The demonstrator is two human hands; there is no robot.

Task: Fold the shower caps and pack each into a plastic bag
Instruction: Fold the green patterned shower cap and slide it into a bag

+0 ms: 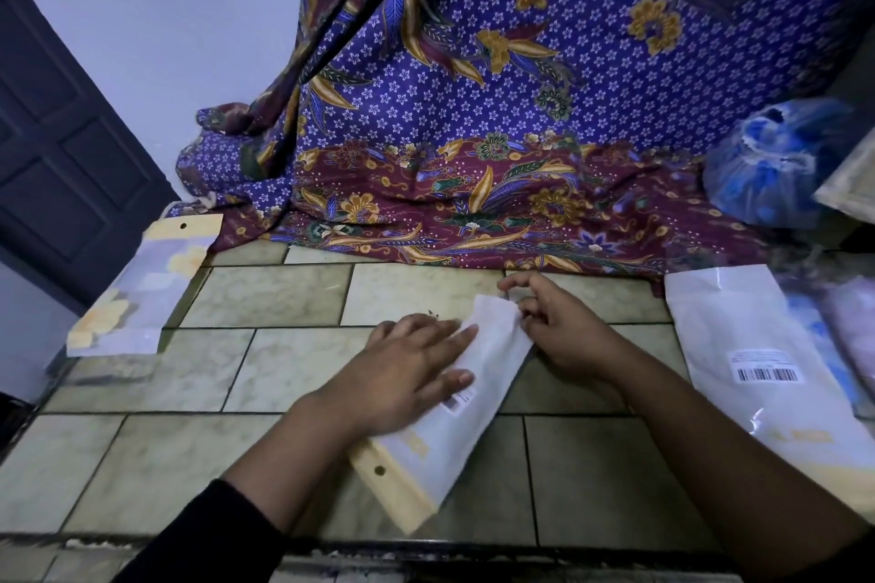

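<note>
A white plastic bag [492,350] with a yellow header strip and a punched hole lies slantwise on the tiled floor [265,298] in front of me. My left hand [407,369] presses flat on the bag's middle, fingers straight. My right hand [563,327] is at the bag's far end, its fingers curled and pinching the upper right corner. Whether a shower cap is inside the bag cannot be made out.
A stack of empty white bags with a barcode label [767,374] lies at the right. A packed bag with yellow flowers [142,294] lies at the left. A clear sack of blue caps [776,166] sits far right. Patterned purple cloth [497,109] drapes behind.
</note>
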